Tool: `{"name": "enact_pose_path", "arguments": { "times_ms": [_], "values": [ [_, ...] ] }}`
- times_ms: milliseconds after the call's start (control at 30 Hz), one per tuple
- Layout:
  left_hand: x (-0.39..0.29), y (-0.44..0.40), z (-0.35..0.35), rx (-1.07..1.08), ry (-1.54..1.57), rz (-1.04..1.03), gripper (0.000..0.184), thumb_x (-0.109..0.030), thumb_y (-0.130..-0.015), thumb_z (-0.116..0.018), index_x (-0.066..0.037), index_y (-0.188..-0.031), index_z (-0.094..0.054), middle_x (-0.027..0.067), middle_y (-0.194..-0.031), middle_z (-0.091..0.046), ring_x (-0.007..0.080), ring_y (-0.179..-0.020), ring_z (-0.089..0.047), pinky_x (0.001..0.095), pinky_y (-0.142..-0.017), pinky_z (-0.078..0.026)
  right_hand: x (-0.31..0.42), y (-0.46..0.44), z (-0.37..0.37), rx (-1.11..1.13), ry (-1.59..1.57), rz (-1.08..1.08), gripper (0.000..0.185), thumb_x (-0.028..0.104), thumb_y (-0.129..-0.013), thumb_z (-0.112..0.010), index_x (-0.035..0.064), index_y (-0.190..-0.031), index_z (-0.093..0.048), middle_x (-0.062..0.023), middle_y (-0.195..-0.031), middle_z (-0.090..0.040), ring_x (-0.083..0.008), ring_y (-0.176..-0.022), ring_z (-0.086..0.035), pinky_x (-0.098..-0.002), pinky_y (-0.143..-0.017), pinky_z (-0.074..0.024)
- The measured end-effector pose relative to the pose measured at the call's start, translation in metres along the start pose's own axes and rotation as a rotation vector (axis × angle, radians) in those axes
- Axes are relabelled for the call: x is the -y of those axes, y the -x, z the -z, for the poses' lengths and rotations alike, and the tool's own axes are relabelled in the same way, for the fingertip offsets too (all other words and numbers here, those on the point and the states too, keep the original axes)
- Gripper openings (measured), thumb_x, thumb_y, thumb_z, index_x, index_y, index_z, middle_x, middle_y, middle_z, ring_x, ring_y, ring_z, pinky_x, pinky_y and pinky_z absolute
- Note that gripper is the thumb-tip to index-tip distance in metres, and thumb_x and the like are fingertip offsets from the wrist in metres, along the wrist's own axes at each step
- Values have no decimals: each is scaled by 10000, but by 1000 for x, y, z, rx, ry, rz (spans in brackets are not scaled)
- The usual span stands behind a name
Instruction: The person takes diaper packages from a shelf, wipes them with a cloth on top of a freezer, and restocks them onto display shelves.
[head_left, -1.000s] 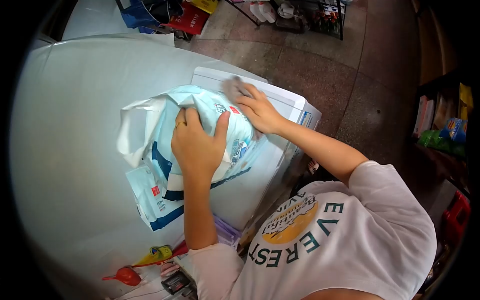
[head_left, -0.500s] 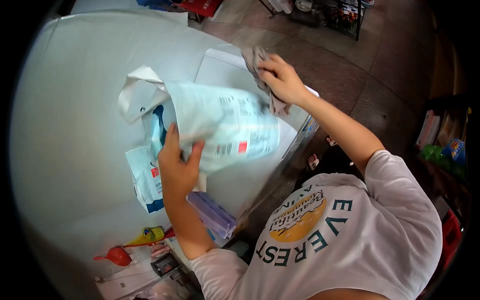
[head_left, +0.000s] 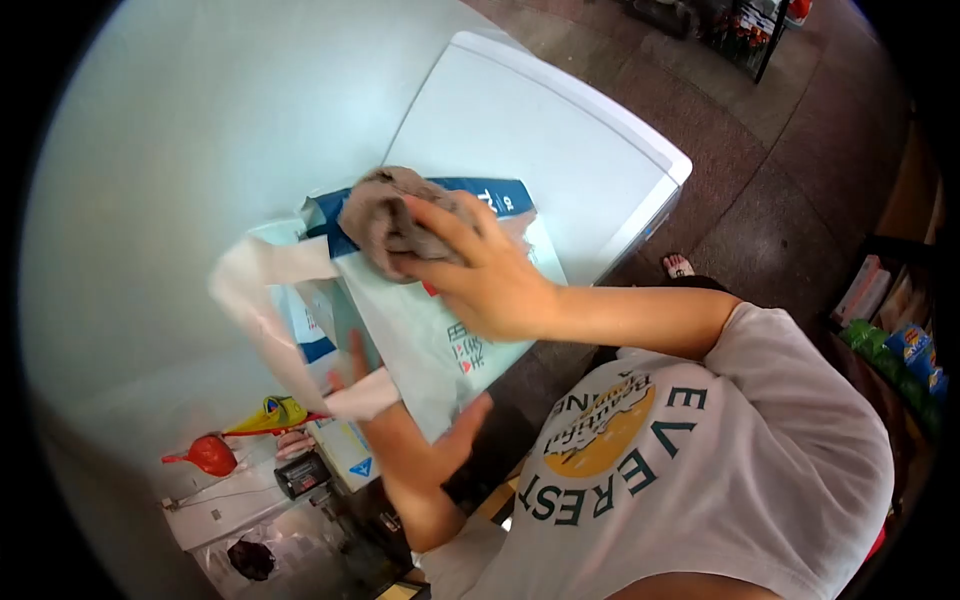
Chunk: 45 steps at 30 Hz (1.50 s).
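Note:
A pale blue shopping bag with a navy band and printed lettering is tilted over the white surface. Its wide white handle loops out on the left. My right hand is closed around a crumpled grey-brown cloth, which rests against the bag's upper face. Low at the bag's mouth is my left hand. Its fingers pass behind the handle and its thumb lies along the outside, so the bag's edge is between them. Through the handle loop shows another pale blue printed bag.
A white lid-like panel with rounded corners lies beyond the bag. At lower left are a red bulb-shaped object, a yellow item and a black device. Packaged goods stand at the far right.
The bag has been turned, so a different face with a navy band shows. My right hand has brought the cloth from beyond the bag onto it. The camera view has shifted.

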<state>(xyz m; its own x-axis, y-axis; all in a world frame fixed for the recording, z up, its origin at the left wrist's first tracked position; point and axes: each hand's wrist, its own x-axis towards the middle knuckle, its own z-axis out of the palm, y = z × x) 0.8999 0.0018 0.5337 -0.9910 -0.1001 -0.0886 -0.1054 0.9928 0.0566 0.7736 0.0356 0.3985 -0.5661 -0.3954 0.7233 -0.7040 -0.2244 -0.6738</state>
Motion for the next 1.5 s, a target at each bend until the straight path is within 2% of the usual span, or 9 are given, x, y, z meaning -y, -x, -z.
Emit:
{"name": "enact_pose_path", "arguments": {
  "times_ms": [133, 333, 500, 733, 967, 1133, 1267, 1367, 1500],
  "values": [
    [21, 15, -43, -368, 254, 336, 263, -111, -762, -590, 73, -949, -571, 180, -809, -614, 360, -780, -584, 416, -851, -385, -63, 78, -26, 217, 144, -530, 485, -10, -645, -535, 88, -1120, -541, -198, -1279, -294, -399, -1106, -338, -466, -916, -339],
    [32, 19, -60, -564, 417, 375, 249, -81, -795, -542, 126, -934, -546, 177, -794, -614, 296, -725, -605, 369, -679, -457, -27, 66, -5, 238, 58, -401, 483, 7, -655, -551, 56, -1135, -523, -214, -1208, -341, -359, -1078, -378, -430, -904, -353],
    [28, 32, -54, -406, 383, 340, 317, -64, -774, -546, 100, -1042, -503, 221, -916, -567, 348, -833, -572, 369, -744, -434, -32, -33, -23, -81, -180, 38, 503, -14, -639, -550, 72, -1134, -520, -169, -1233, -376, -365, -1094, -381, -425, -900, -371],
    [50, 87, -64, -177, 137, 70, 414, -68, -693, -635, 82, -1048, -483, 202, -1004, -549, 304, -888, -567, 343, -745, -453, -81, -102, -53, 847, -500, -308, 394, 388, -855, -453, 77, -1044, -604, -116, -1140, -492, -258, -1082, -435, -335, -943, -312],
    [73, 171, -116, -255, -155, 160, 384, -86, -746, -611, 43, -1079, -470, 199, -1055, -533, 296, -929, -540, 378, -818, -428, -171, 0, -48, 838, -87, -432, 373, 397, -816, -537, 94, -1008, -637, -177, -1049, -576, -287, -1018, -518, -355, -891, -386],
    [63, 182, -82, -571, 574, 688, 605, 48, -643, -616, 11, -1197, -377, 204, -1162, -493, 307, -1106, -476, 419, -981, -290, -151, 5, -29, 669, -379, -886, 444, 296, -808, -593, -6, -1126, -529, -145, -1072, -559, -221, -989, -521, -283, -890, -396],
    [43, 179, -49, -333, 710, 626, 859, -75, -562, -752, 27, -1280, -292, 235, -1304, -326, 342, -1160, -420, 401, -989, -278, -129, 23, -48, 725, -350, -833, 435, 263, -815, -578, -25, -1133, -510, -151, -1053, -564, -198, -943, -541, -275, -833, -436],
    [28, 179, -54, 14, 181, 790, 864, -326, -516, -806, -22, -1221, -410, 172, -1215, -434, 340, -1116, -424, 435, -970, -303, -103, 33, -56, 533, -932, -1235, 398, 213, -816, -565, -41, -1117, -508, -157, -1007, -575, -187, -883, -565, -259, -758, -472],
    [40, 213, -119, -230, 595, 1080, 579, -424, -706, -664, -38, -1101, -489, 106, -1075, -550, 272, -1034, -482, 358, -911, -348, -60, 7, -63, 494, -1031, -1386, 357, 220, -833, -541, -21, -1090, -484, -117, -952, -569, -163, -821, -568, -262, -703, -490]
  ]
}}
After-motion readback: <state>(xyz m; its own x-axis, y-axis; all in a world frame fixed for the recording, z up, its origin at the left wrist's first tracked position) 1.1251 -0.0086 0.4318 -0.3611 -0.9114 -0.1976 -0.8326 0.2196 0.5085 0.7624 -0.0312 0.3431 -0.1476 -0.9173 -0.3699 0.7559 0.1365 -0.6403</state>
